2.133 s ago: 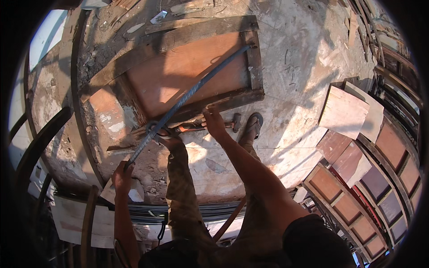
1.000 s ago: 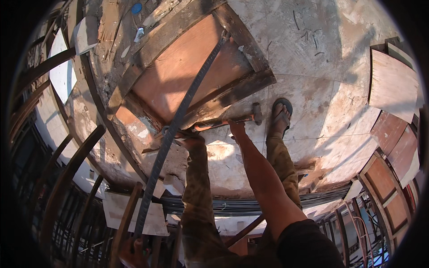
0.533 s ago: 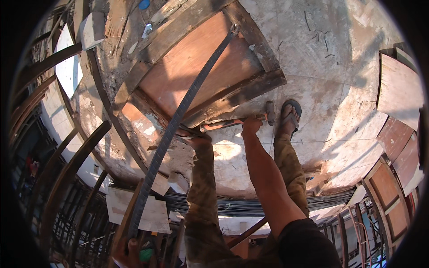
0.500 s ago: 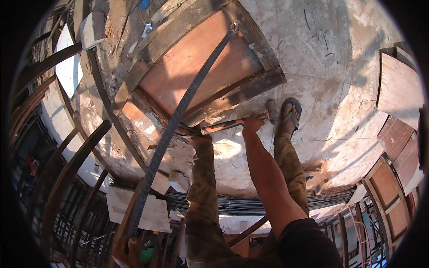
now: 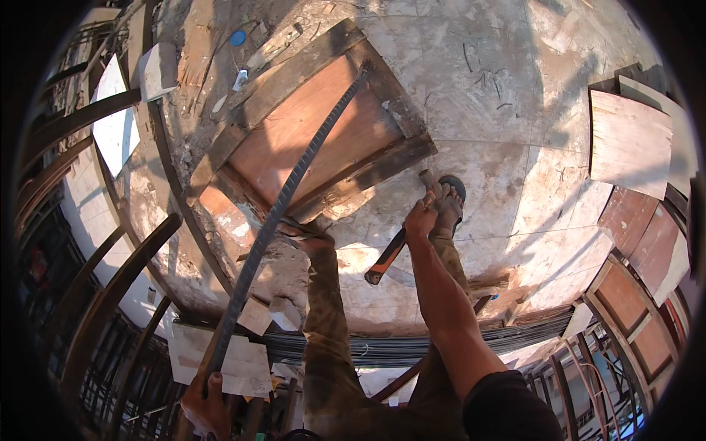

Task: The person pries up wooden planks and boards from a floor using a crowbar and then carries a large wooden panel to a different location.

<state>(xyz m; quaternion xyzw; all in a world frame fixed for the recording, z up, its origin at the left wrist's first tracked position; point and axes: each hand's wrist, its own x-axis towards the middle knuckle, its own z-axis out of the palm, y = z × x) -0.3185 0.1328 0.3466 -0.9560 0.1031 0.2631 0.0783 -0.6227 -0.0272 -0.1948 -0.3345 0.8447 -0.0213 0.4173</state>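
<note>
My left hand [image 5: 206, 404], low at the left, is closed round the near end of a long ribbed steel bar [image 5: 276, 206]. Its far tip lies over the wood-framed plywood panel [image 5: 294, 140] on the floor. My right hand [image 5: 420, 219] grips a hammer [image 5: 387, 257] close to its head. The black and orange handle slants back toward me, and the head is beside my right foot [image 5: 450, 202], in a flip-flop. My left foot [image 5: 312, 240] stands by the panel's near edge.
A bundle of dark rods [image 5: 382, 351] runs across behind my legs. Boards [image 5: 630, 140] lie at the right, near another framed panel [image 5: 625, 301]. Curved-looking timbers [image 5: 121, 290] rise at the left. Rubble and wood scraps [image 5: 195, 95] lie at the far left.
My right hand has swung the hammer handle from nearly level to slanting down toward me. My left hand has come further into view, still on the bar. The whole view has shifted somewhat.
</note>
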